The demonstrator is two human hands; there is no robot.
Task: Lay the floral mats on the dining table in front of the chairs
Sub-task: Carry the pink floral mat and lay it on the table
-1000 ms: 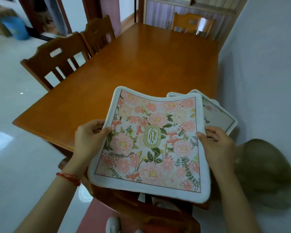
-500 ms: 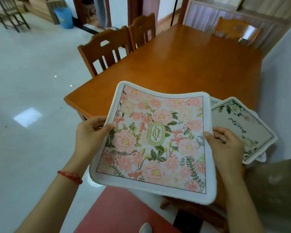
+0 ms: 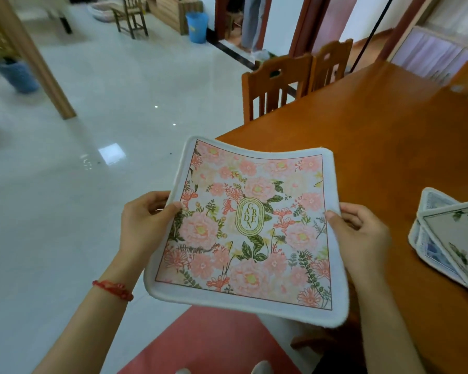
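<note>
A mat is held in the air over the desk's near left corner, the left hand at its left edge and the right hand at its right edge. A stack of mats lies on the desk to its right near the near edge. Two chairs stand side by side along the desk's left edge, farther back.

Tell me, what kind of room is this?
Most likely the dining area of a home. A big wooden dining table has matching wooden chairs pushed in along its side, and both hands, left hand and right hand, hold a pink floral mat while more mats lie on the tabletop.
</note>
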